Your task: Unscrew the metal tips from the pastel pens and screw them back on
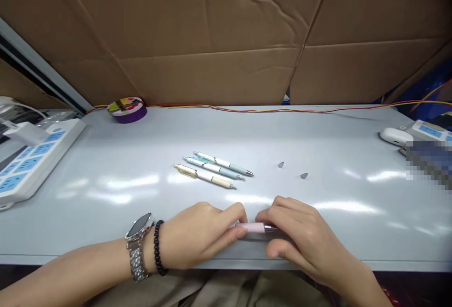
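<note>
My left hand is closed on a pen with a pink grip, its thumb and forefinger pinching it near the table's front edge. The pen lies roughly level, with its metal tip pointing right. Around that tip my right hand has its fingers bent and its thumb apart below; whether a finger touches the tip I cannot tell. Beyond the hands lie a green pen, a blue pen and a yellow pen, side by side. Two small metal pen tips, one left of the other, rest to their right.
A roll of tape with a purple side sits at the back left. White power strips stand at the left and right. A white earbud case is at the right. Cardboard walls the back, with thin wires along it.
</note>
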Tool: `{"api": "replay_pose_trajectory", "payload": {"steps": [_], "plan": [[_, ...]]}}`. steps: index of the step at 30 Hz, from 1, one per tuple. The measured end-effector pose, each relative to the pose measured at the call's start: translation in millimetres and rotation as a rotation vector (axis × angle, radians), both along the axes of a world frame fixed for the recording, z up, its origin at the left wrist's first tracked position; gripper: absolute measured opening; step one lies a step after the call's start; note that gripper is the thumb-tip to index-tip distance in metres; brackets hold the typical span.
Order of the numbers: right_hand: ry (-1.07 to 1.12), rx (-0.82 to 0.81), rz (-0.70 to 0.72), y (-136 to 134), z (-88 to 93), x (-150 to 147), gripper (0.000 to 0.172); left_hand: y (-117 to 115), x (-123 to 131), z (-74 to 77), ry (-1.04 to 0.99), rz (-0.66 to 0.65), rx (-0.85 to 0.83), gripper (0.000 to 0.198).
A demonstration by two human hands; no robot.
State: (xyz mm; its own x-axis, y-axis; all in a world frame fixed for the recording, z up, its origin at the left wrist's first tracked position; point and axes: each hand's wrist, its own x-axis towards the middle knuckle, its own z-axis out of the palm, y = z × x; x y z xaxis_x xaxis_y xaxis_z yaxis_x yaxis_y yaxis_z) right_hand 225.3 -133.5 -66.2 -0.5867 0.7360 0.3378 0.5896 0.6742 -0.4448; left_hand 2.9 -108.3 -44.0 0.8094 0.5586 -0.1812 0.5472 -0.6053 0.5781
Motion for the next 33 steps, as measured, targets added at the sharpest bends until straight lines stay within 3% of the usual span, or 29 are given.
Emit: {"api": "replay_pose_trajectory", "payload": {"steps": [2,4,9,18,30,33], "plan": [[-0.033,-0.084,0.024,-0.1,-0.1,3.7,0.033,0.2,-0.2,0.3,-0.019,0.01,-0.029,0.023],[-0.078,-0.068,0.035,0.7,-0.8,6.8,0.022,0.2,-0.6,0.5,-0.025,0.008,-0.043,0.022],[-0.123,0.092,0.047,4.0,-3.3,4.9,0.036,0.2,-1.1,1.2,-0.039,0.02,-0.054,0.024],[-0.129,0.139,0.045,5.7,-3.8,1.1,0.043,1.4,-1.4,1.3,-0.054,0.001,-0.062,0.025],[-0.088,0.011,0.064,2.6,-4.2,2.3,0.048,2.7,-0.8,1.2,-0.051,-0.011,-0.053,0.026],[-0.078,-0.039,0.056,1.1,-2.1,3.2,0.039,2.6,-0.7,1.7,-0.041,-0.008,-0.051,0.025]]}}
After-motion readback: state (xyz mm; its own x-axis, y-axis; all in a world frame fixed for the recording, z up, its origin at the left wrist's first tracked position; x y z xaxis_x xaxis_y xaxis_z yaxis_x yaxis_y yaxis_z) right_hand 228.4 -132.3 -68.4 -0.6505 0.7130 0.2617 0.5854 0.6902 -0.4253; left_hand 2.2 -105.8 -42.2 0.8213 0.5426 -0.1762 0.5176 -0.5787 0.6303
